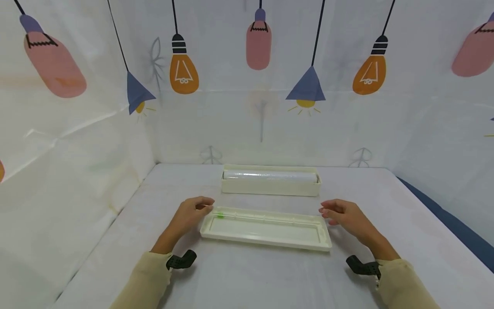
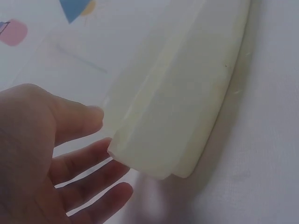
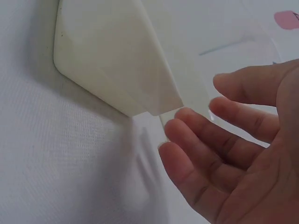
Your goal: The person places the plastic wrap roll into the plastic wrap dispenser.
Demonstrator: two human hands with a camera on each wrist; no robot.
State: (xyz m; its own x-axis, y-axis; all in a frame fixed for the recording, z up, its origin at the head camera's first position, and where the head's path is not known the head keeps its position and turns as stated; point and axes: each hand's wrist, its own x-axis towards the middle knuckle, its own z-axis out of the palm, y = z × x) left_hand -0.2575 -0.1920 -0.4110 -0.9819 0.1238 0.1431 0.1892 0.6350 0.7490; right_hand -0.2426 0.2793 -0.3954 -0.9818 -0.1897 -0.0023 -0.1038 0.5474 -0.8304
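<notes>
A long, shallow cream plastic lid [image 1: 266, 231] lies on the table, its hollow side facing up. A small green piece [image 1: 220, 216] sits on its rear rail, near the left end. My left hand [image 1: 189, 216] hovers at the lid's rear left corner, fingers loosely bent. By the opposite rear corner is my right hand [image 1: 351, 219], relaxed too, with nothing gripped. In the wrist views, fingertips of both hands come close to the cream plastic ends; whether they touch is hard to tell. Behind the lid stands a cream box [image 1: 270, 188] holding a roll of clear film [image 1: 270, 176].
A white cover spreads over the table [image 1: 251, 279]. White sheeting printed with lamps and bulbs [image 1: 231, 124] rises behind the table and along its sides. Each wrist wears a black camera mount [image 1: 181, 260].
</notes>
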